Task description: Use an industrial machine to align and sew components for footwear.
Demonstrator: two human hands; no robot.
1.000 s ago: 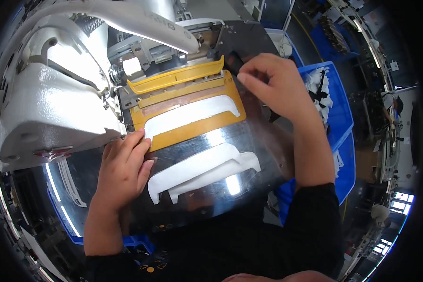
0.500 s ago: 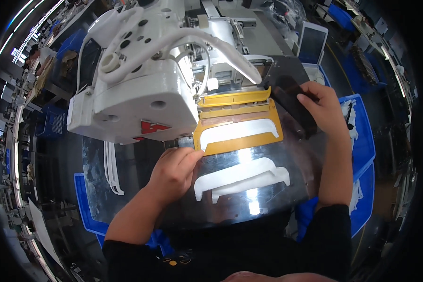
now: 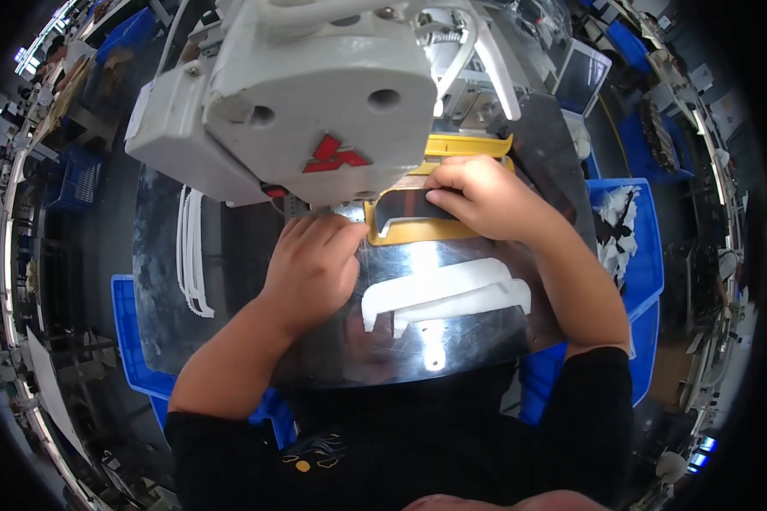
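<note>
My left hand (image 3: 315,264) is closed, its thumb and forefinger pinched at the left edge of a yellow template plate (image 3: 418,232) under the sewing machine head. Over the plate, my right hand (image 3: 490,196) pinches a thin dark, curved-ended piece (image 3: 405,204) by its upper edge. That dark piece overlies a white cut piece, of which a narrow lower rim (image 3: 386,228) shows. Part of the plate and the dark piece's right end are hidden behind my right hand. Nearer me, two overlapping white cut pieces (image 3: 439,285) of similar shape lie on the shiny table.
The white machine head (image 3: 315,102) hangs over the left of the plate. A yellow clamp bar (image 3: 469,145) sits behind it. White strips (image 3: 192,255) lie at the table's left. Blue bins (image 3: 648,238) stand at the right, one with scraps; another blue bin (image 3: 128,341) is at left.
My right hand has moved left from the dark stack to the plate, now with a dark piece over the white one. My left hand stays at the plate's left edge. The view has shifted.
</note>
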